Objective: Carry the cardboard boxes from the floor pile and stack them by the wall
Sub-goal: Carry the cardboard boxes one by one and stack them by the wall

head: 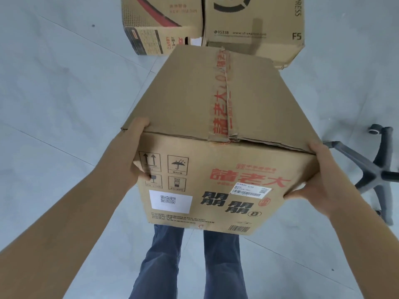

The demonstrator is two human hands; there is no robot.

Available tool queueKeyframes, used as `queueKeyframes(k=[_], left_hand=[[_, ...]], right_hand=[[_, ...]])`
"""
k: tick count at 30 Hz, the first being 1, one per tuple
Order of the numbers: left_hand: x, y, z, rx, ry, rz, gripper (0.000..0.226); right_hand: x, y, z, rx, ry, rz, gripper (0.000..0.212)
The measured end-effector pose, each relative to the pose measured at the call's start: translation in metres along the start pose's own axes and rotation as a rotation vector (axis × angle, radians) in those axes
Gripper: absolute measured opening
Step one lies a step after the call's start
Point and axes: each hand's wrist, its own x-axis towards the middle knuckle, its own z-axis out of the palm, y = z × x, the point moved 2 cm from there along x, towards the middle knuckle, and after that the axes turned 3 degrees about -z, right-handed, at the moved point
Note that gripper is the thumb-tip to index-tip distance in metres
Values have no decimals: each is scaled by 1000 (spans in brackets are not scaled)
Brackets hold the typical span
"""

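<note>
Head camera looks down on us holding a taped box [216, 134] in front of our legs, clear of the floor [54, 93]. Our left hand [131, 156] is pressed flat against the left side near the top corner, fingers wrapped over the edge and thumb on the front face. Our right hand [317, 180] clamps the right corner the same way, thumb on the front and fingers out of sight round the side. Neither hand is under the box, so we judge the whole weight hangs on sideways squeeze alone.

That is the main risk: if the load is heavy or our palms slip, the box could slide down and land on our feet. The tape along the top seam looks wrinkled and the right flap sits slightly lifted, so pulling upward on that edge could tear it open.

Two more boxes, a red-printed box [159, 24] and a courier box [254, 26], sit on the floor just ahead, the near box hiding their lower edges from us. To the right stands a chair base [373, 171] with its legs splayed; stepping that way while our view down is blocked could catch a foot.
</note>
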Motion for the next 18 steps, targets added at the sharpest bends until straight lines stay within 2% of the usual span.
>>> queueKeyframes(k=[3,8,14,16,18], left_hand=[[-35,-14,-19,-155,109,-99,14],[-139,-20,-36,-326,259,-127,31],[-260,-43,-59,-533,427,-87,19],[-296,-58,-70,-584,478,-61,20],[-329,-77,-84,-643,526,-34,18]], right_hand=[[-28,-16,-5,-45,-69,-19,26],[-79,-54,-9,-209,-265,-53,32],[-167,-93,-4,-404,-491,-180,24],[-197,-99,8,-454,-533,-261,33],[-222,-101,25,-521,-612,-275,23]])
